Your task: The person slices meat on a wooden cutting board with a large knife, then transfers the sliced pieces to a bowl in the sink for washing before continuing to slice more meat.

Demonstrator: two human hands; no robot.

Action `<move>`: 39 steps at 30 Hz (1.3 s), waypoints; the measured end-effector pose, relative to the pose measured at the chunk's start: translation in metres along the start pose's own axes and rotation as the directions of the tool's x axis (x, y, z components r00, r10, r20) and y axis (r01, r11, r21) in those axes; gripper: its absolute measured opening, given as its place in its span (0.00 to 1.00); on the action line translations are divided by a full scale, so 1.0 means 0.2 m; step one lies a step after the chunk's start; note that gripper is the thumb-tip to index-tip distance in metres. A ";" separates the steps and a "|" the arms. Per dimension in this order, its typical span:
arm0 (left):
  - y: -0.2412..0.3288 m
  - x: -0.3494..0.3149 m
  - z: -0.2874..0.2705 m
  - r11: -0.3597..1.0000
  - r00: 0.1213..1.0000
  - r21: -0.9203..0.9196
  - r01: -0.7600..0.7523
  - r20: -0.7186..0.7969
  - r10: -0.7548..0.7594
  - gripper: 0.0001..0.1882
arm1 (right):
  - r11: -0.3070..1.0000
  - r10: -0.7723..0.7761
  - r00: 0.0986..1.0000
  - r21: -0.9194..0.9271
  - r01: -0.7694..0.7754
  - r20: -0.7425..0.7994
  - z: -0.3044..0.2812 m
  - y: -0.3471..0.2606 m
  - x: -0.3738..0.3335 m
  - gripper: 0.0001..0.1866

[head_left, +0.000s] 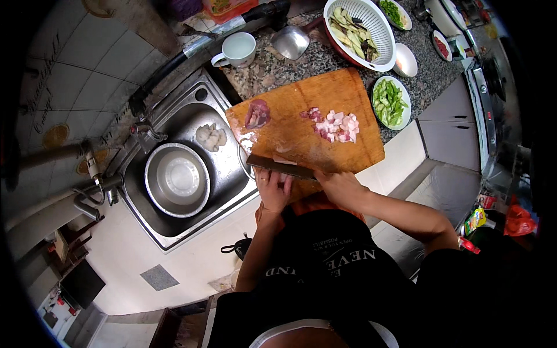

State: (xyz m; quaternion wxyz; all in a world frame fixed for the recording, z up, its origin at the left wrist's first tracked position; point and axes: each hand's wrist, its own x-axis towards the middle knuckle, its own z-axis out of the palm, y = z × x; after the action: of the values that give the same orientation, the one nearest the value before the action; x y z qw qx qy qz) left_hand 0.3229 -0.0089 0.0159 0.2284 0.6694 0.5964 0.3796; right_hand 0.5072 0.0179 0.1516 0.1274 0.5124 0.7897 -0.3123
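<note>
At the near-left edge of the rectangular brown wooden cutting board (348,87), a dark, broad-bladed metal knife (281,167) lies lengthwise left to right, its right end slightly nearer the wearer. The right hand (342,190) has its grip clamped round the handle end; the left hand (274,188) sits closer to the blade, fingers bent just on its near side, though whether that grip pinches anything I cannot tell. A pale pink meat piece (284,162) shows along the blade's far side. On the board's right half lie diced pink-and-white meat cubes (339,126). Just beyond its right edge, a white oval plate (396,127) holds sliced green peppers (389,101); past its far edge, a white slotted plastic colander (383,42) holds pale vegetable strips (348,32). Left of it, a stainless-steel sink (223,171) contains a round silver metal basin (156,191) and a pale lump (211,137).
</note>
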 end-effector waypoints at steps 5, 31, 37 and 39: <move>0.00 0.01 0.00 0.999 1.000 0.035 -0.029 -0.001 0.030 0.22 | 0.993 0.116 0.984 -0.021 -0.114 0.134 -0.10 0.03 -0.12 0.12; 0.08 0.07 0.02 0.993 0.981 -0.056 0.105 -0.160 -0.113 0.09 | 1.000 0.000 1.000 0.006 0.000 -0.016 0.05 0.12 0.13 0.17; 0.04 0.07 0.03 0.997 0.991 -0.015 0.080 -0.111 -0.081 0.08 | 0.990 0.106 0.992 0.102 -0.099 -0.065 -0.11 0.11 0.09 0.21; 0.05 0.06 0.03 0.996 0.989 0.012 0.092 -0.113 -0.090 0.08 | 0.984 0.177 0.978 0.014 -0.177 -0.110 -0.08 0.18 0.10 0.22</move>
State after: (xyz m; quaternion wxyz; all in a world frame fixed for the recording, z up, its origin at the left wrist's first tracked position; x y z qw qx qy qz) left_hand 0.3332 0.0022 0.0221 0.2059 0.6208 0.6415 0.4009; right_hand 0.5326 0.0521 0.1395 0.1095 0.5975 0.7462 -0.2725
